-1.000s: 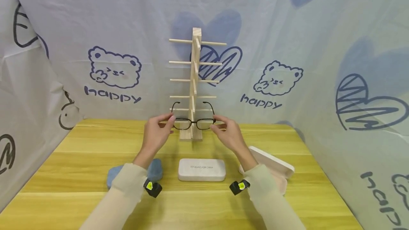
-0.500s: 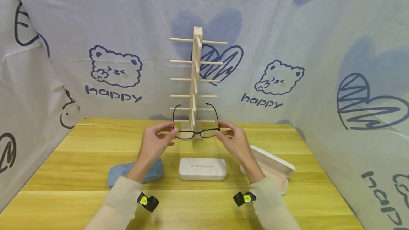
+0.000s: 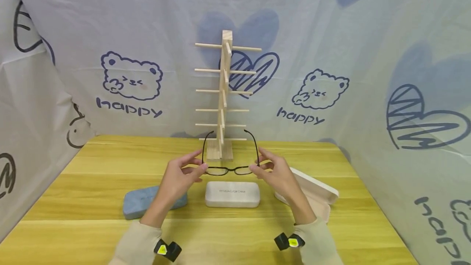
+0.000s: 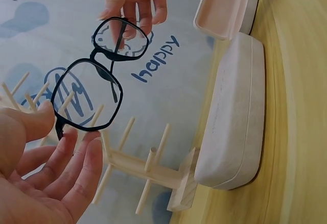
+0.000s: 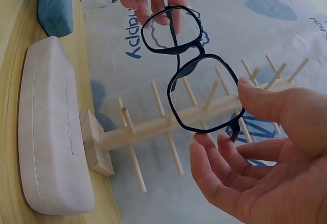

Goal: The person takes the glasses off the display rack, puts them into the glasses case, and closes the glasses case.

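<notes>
Black-framed eyeglasses [image 3: 231,169] are held between both hands, lenses toward the person and temples unfolded toward the wooden rack [image 3: 224,93]. My left hand [image 3: 179,176] pinches the frame at its left end, thumb on the front and fingers behind the hinge. At the opposite end my right hand [image 3: 275,173] pinches it the same way. In the head view the glasses appear just above a closed white glasses case [image 3: 232,194] with small lettering on it. Both wrist views show the glasses [image 4: 87,94] raised off the table, the rack's pegs visible through the lenses.
The rack, with several rows of thin pegs, stands at the table's back by a printed cloth. Left of the white case lies a blue glasses case [image 3: 141,201], partly behind the left forearm. On the right, an open case [image 3: 316,187] with a pink lining is partly covered by the right arm.
Both hands have drawn the glasses back from the rack, toward the person and the white case. The temples have come away from the pegs in the head view. The cases have not moved.
</notes>
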`<state>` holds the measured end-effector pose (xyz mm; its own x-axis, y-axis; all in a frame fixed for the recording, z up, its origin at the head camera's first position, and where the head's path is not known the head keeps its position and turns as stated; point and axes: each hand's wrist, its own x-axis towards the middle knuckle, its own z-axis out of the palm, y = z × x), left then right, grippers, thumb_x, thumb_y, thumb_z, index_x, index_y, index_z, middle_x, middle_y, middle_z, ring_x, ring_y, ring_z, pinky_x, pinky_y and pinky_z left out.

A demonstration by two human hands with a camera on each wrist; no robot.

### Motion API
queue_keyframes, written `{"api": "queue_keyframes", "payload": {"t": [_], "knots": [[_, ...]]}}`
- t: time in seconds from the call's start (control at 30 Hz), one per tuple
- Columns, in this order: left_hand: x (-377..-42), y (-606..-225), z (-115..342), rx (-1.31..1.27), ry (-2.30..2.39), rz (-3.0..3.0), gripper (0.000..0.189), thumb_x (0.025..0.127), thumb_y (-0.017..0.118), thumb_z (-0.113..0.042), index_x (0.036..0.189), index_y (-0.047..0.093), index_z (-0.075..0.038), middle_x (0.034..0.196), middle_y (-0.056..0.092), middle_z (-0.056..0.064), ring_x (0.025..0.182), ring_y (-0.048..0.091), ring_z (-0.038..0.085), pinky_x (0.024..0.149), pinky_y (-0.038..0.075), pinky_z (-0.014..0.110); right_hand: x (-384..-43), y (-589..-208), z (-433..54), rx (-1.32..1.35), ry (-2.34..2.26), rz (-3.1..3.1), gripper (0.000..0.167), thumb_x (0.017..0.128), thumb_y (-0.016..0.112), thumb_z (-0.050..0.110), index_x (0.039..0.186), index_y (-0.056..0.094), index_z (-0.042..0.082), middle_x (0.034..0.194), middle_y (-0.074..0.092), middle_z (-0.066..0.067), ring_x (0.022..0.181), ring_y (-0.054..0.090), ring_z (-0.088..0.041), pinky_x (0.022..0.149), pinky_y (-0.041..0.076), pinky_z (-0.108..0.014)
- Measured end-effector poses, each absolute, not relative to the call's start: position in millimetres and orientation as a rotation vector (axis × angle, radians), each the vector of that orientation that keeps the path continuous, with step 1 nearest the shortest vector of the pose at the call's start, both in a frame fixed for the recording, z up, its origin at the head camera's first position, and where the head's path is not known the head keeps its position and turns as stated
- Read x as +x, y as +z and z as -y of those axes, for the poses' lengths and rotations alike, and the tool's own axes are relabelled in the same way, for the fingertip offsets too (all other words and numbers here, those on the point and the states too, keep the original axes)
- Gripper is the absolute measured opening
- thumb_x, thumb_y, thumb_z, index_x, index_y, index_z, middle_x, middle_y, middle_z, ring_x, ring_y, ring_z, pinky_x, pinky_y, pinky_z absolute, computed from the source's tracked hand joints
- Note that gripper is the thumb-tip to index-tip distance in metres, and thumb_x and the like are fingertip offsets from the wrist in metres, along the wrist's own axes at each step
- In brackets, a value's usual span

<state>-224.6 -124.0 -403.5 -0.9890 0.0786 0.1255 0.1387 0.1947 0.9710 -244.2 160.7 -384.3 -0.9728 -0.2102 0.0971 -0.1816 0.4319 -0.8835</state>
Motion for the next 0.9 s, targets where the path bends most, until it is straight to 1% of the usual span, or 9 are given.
{"api": "queue_keyframes", "payload": {"t": [0.13,0.3,0.4,0.53,0.6,0.67,0.73,0.8,0.9], "knots": [[-220,-404,123,-0.219,-1.963,2.401,0.056,0.098,0.072,-0.019,0.150,0.054,-0.009,0.119,0.066,0.018,0.089,0.076,0.014,0.078,0.065,0.030,-240,-383,-162,-0.343,-1.586,-2.646,0.070,0.094,0.077,0.016,0.155,0.044,0.002,0.122,0.060,-0.018,0.099,0.067,-0.020,0.070,0.055,-0.020],[-217,-403,121,-0.233,-1.942,2.426,0.059,0.096,0.076,-0.021,0.150,0.055,-0.010,0.119,0.068,0.017,0.089,0.075,0.013,0.077,0.063,0.031,-236,-384,-163,-0.350,-1.561,-2.661,0.068,0.093,0.078,0.016,0.153,0.048,0.004,0.119,0.063,-0.014,0.101,0.067,-0.022,0.075,0.057,-0.022],[-216,-403,120,-0.241,-1.898,2.434,0.058,0.095,0.077,-0.022,0.148,0.056,-0.009,0.117,0.070,0.015,0.096,0.075,0.018,0.077,0.061,0.026,-233,-385,-164,-0.370,-1.543,-2.681,0.065,0.093,0.078,0.017,0.150,0.052,0.005,0.117,0.065,-0.013,0.101,0.067,-0.022,0.076,0.057,-0.022],[-215,-402,120,-0.255,-1.801,2.444,0.056,0.095,0.077,-0.022,0.145,0.059,-0.007,0.112,0.073,0.013,0.108,0.071,0.023,0.082,0.060,0.021,-232,-385,-164,-0.423,-1.526,-2.700,0.056,0.093,0.078,0.016,0.144,0.059,0.004,0.116,0.067,-0.013,0.101,0.068,-0.022,0.076,0.057,-0.023],[-214,-401,119,-0.256,-1.767,2.448,0.055,0.094,0.077,-0.022,0.144,0.060,-0.006,0.111,0.074,0.012,0.109,0.069,0.023,0.084,0.059,0.019,-231,-385,-164,-0.446,-1.519,-2.715,0.050,0.093,0.078,0.015,0.139,0.063,0.004,0.117,0.069,-0.014,0.101,0.069,-0.022,0.077,0.058,-0.024],[-213,-400,119,-0.249,-1.759,2.450,0.055,0.094,0.078,-0.023,0.144,0.060,-0.007,0.110,0.073,0.011,0.107,0.068,0.022,0.083,0.059,0.019,-230,-384,-164,-0.468,-1.513,-2.731,0.044,0.093,0.077,0.015,0.135,0.067,0.004,0.118,0.071,-0.014,0.101,0.070,-0.023,0.080,0.059,-0.026],[-212,-398,119,-0.239,-1.762,2.452,0.055,0.094,0.078,-0.023,0.143,0.061,-0.007,0.110,0.073,0.012,0.100,0.069,0.021,0.079,0.058,0.019,-229,-384,-164,-0.491,-1.511,-2.739,0.039,0.093,0.077,0.014,0.130,0.070,0.004,0.118,0.073,-0.014,0.101,0.070,-0.023,0.084,0.060,-0.029],[-211,-397,119,-0.228,-1.774,2.459,0.055,0.093,0.079,-0.024,0.143,0.062,-0.008,0.111,0.072,0.013,0.091,0.069,0.019,0.074,0.057,0.020,-229,-384,-164,-0.518,-1.504,-2.740,0.034,0.094,0.077,0.013,0.126,0.072,0.004,0.117,0.075,-0.013,0.101,0.071,-0.023,0.085,0.061,-0.031],[-210,-396,119,-0.217,-1.797,2.472,0.055,0.093,0.078,-0.024,0.143,0.062,-0.009,0.112,0.071,0.014,0.076,0.068,0.017,0.066,0.053,0.021,-228,-384,-163,-0.560,-1.482,-2.737,0.028,0.094,0.076,0.012,0.121,0.075,0.005,0.114,0.076,-0.012,0.100,0.071,-0.022,0.084,0.061,-0.028]]}}
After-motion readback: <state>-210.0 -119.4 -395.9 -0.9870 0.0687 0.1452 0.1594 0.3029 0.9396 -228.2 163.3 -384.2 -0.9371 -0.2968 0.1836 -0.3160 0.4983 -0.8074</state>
